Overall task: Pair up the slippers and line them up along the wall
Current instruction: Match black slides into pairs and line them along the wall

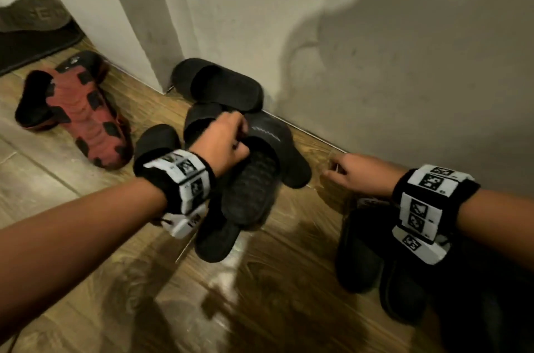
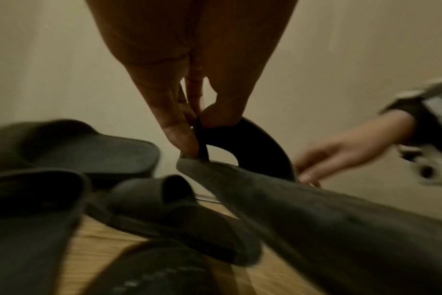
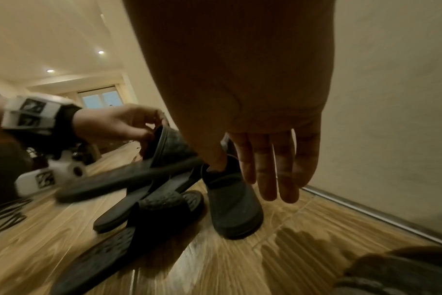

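Here the left hand point(image 1: 224, 141) has its thumb and fingertips point(image 2: 182, 137) pinched on the strap of a black slipper point(image 1: 251, 179), holding it by that band with its heel end tilted down over the heap — the clearest sight of the pinch is in the left wrist view. The right hand point(image 1: 352, 172) holds nothing; its fingers point(image 3: 275, 169) hang straight and loose, close to the wall point(image 1: 404, 63) and just above the wooden floor point(image 1: 289, 280).

The held slipper sits on top of a pile of black slippers point(image 1: 213, 234) crowded at the foot of the wall, some overlapping. One more black slipper point(image 1: 219, 83) lies right against the wall, tucked by the corner, behind the pile. Another two black slippers point(image 1: 375, 266) lie side by side along the wall, under the right wrist.

Further from the wall, left of the pile, a red and black shoe point(image 1: 81, 112) lies sole up — beyond it, a dark mat point(image 1: 34, 46).
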`<state>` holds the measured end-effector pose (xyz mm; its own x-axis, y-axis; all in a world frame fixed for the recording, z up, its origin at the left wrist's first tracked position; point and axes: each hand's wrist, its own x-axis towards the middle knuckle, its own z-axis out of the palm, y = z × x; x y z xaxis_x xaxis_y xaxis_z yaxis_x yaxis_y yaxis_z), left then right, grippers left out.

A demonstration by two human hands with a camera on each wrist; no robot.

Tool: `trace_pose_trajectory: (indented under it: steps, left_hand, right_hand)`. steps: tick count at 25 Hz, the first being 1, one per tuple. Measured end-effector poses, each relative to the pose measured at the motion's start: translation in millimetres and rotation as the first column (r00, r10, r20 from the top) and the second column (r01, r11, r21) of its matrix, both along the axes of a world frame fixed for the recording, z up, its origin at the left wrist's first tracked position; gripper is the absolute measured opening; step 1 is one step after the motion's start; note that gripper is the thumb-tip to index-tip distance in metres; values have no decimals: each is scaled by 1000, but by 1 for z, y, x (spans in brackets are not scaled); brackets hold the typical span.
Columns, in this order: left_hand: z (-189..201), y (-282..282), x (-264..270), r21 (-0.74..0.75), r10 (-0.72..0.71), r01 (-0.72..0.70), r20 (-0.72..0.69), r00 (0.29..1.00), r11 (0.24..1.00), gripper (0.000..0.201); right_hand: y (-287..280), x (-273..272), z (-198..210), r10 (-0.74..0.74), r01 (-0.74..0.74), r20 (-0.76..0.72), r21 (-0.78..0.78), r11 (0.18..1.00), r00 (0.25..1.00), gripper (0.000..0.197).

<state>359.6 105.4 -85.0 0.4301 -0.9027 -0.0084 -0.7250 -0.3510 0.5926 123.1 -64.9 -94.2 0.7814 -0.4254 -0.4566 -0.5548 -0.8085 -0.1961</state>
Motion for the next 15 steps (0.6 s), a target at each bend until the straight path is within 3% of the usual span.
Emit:
trace_pose_trajectory:
  steps: [4, 8, 10, 12, 15]
  left_hand:
    - [-23, -34, -83, 101, -148, 156, -85, 985, 983, 31]
    - [-56, -65, -119, 361, -192, 216, -102, 976, 907, 39]
    - [-70, -69, -115, 421, -272, 221, 63, 960, 880, 35]
    - [-82, -70, -98, 451, -360, 211, 277, 891, 867, 35]
    - [-92, -72, -62, 523, -364, 140, 356, 861, 841, 39]
  right_hand:
    - [-16, -29, 13, -107, 107, 35, 22, 994, 994, 22]
    - [-16, -48, 3, -101, 101, -19, 39, 994, 995, 26]
    - [-11, -51, -4, -41, 45, -47, 73, 996, 998, 26]
    - [-6, -51, -8, 43, -39, -42, 97, 994, 998, 30]
    - [0, -48, -11, 159, -159, 5, 73, 985, 987, 38]
